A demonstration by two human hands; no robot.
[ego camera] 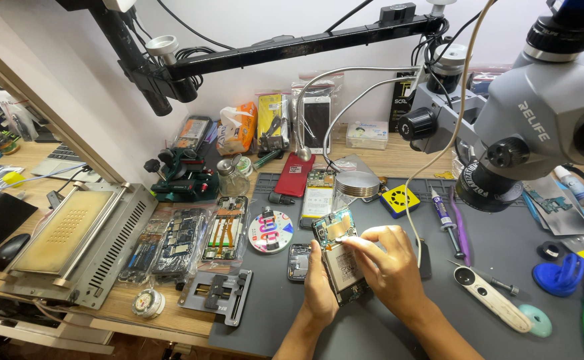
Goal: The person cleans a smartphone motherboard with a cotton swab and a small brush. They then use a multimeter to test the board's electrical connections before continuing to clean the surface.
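An opened smartphone (339,250) with its back cover off shows a battery and circuit boards; it is tilted above the grey work mat (505,267). My left hand (319,290) grips its lower left edge from underneath. My right hand (389,263) lies over the phone's right side, fingertips pinched at the upper part of the battery near the board; whether they hold a small tool is unclear. A small dark phone part (299,261) lies on the mat just left of the phone.
A grey microscope (532,127) hangs over the right. A white opening tool (492,298), blue suction cup (560,277), tape roll (270,231), another open phone (318,193), bagged phone parts (185,240) and a metal heating plate (79,240) surround the mat.
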